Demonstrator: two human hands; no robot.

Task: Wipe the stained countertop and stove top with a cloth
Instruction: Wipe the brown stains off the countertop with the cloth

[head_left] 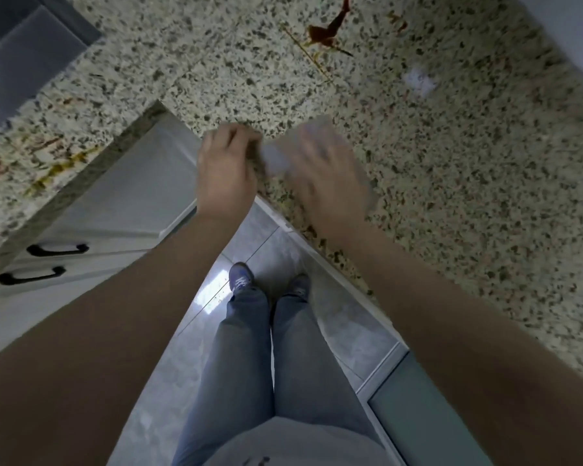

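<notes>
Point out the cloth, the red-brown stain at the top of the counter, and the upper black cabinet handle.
cloth (285, 153): head view, on its pale blurred middle between the hands.
red-brown stain (323, 31): head view, on its darkest blot.
upper black cabinet handle (58, 249): head view, mid-bar.

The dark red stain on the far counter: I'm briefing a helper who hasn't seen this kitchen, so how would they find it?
Start at the speckled granite countertop that wraps the corner. Look past both hands to its far edge, near the top of the view. The dark red stain is a splash with thin yellowish streaks trailing off it, larger and darker than the faint reddish marks to its right.
</notes>
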